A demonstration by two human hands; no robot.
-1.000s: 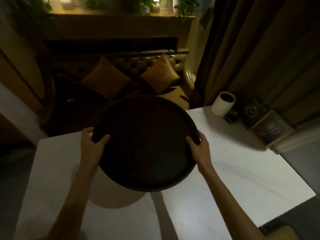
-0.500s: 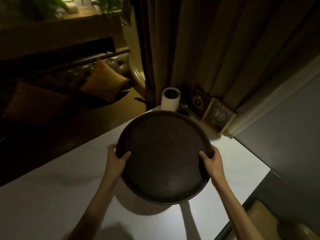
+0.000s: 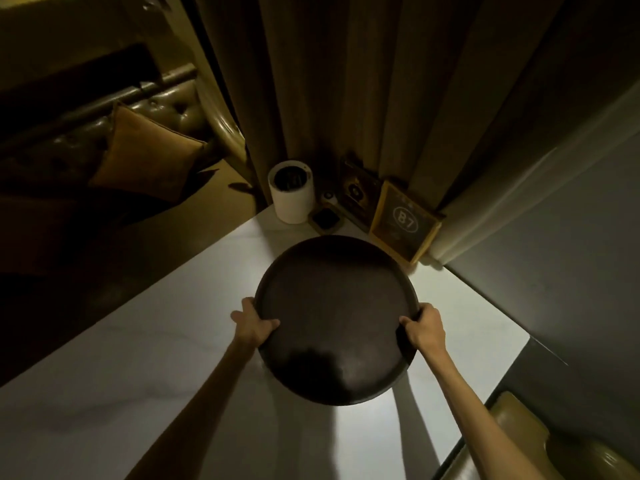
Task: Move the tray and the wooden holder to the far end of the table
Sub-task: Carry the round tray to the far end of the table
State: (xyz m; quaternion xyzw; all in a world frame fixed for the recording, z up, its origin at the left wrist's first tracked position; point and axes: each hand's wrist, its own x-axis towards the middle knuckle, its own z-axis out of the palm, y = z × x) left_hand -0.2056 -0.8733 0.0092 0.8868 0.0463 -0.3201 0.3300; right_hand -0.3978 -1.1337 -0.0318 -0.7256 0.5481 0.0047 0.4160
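A large round dark tray [image 3: 332, 306] is held over the white table [image 3: 173, 358], near its far corner. My left hand [image 3: 252, 323] grips the tray's left rim and my right hand [image 3: 424, 327] grips the right rim, thumbs over the edge. The tray is empty and its far edge lies close to a small dark wooden holder [image 3: 325, 220] standing at the corner.
At the far corner stand a white cylindrical container [image 3: 292, 194], a framed sign marked B7 [image 3: 403, 225] and a dark card [image 3: 356, 192] against the curtain [image 3: 346, 81]. A sofa with an orange cushion [image 3: 145, 157] lies left. A chair seat [image 3: 540, 445] shows at lower right.
The tray has travelled with both hands toward the far corner of the table, and my view has swung right from the sofa to the curtain corner.
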